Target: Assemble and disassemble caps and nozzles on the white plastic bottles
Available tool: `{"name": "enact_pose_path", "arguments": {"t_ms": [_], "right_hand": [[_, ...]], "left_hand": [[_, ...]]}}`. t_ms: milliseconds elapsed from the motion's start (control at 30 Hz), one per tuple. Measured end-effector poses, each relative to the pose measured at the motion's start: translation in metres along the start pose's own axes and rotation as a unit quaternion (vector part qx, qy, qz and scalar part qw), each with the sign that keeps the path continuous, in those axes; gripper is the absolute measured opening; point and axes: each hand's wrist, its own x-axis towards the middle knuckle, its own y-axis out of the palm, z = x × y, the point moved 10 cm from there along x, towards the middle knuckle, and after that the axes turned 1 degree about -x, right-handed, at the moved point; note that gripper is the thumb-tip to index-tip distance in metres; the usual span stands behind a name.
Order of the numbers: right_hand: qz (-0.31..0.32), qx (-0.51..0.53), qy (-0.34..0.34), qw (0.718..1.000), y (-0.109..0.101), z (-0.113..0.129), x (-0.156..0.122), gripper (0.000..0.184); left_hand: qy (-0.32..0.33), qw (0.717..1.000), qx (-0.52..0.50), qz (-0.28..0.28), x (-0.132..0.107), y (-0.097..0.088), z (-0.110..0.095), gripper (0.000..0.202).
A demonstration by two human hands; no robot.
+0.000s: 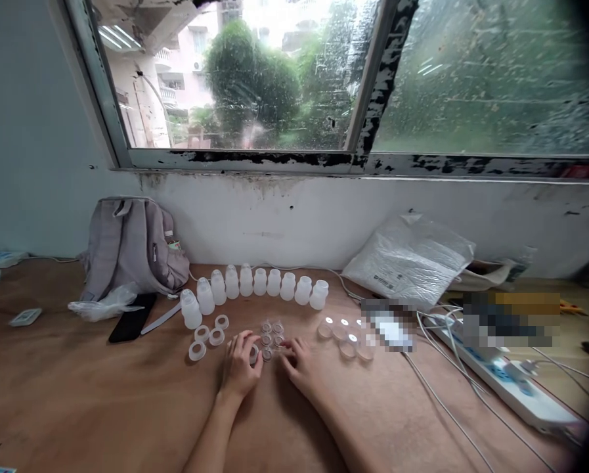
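My left hand (242,369) rests on the wooden table with its thumb and fingers closed around a whitish translucent ring (253,355). My right hand (300,362) lies opposite, thumb and fingers apart, its fingertips beside a group of small clear round pieces (266,339). Whether it touches one of them I cannot tell. Left of my left hand lie several loose rings (197,350). Behind both hands, several frosted bottles (287,286) stand upright in an arc; those on the left carry tops, while those on the right look open-mouthed. Clear round caps (348,349) lie to the right.
A grey backpack (127,246), a plastic bag (107,301) and a black flat object (132,318) sit at the left. At the right are a silvery bag (412,259), white cables (436,394) and a power strip (535,401). A wall and window close off the back.
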Motion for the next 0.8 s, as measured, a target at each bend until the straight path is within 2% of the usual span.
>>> {"name": "enact_pose_path", "arguments": {"t_ms": [67, 133, 233, 367, 500, 633, 800], "right_hand": [[0.061, -0.048, -0.036, 0.996, 0.017, 0.015, -0.001, 0.025], [0.081, -0.078, -0.046, 0.993, 0.026, 0.022, -0.001, 0.026], [0.071, -0.067, -0.033, 0.995, 0.029, 0.019, 0.001, 0.015], [0.036, 0.009, 0.009, 0.999, 0.023, 0.004, 0.002, 0.014], [0.012, 0.104, 0.039, 0.994, 0.020, -0.005, 0.001, 0.017], [0.016, 0.145, 0.040, 0.988, 0.019, -0.001, 0.001, 0.020], [0.035, 0.189, 0.015, 0.981, 0.014, 0.018, -0.001, 0.027]], "left_hand": [[-0.023, 1.000, 0.014, 0.013, 0.001, -0.001, 0.008, 0.033], [-0.042, 0.998, 0.034, 0.031, 0.000, 0.001, 0.015, 0.039], [-0.059, 0.995, 0.063, 0.043, -0.003, 0.005, 0.024, 0.043], [-0.069, 0.995, 0.066, 0.023, -0.003, 0.005, 0.030, 0.028], [-0.046, 0.998, -0.037, -0.007, -0.002, 0.003, 0.022, 0.029], [-0.013, 0.987, -0.158, 0.025, -0.003, 0.013, 0.004, 0.033], [0.000, 0.984, -0.174, 0.030, -0.007, 0.018, -0.007, 0.032]]}}
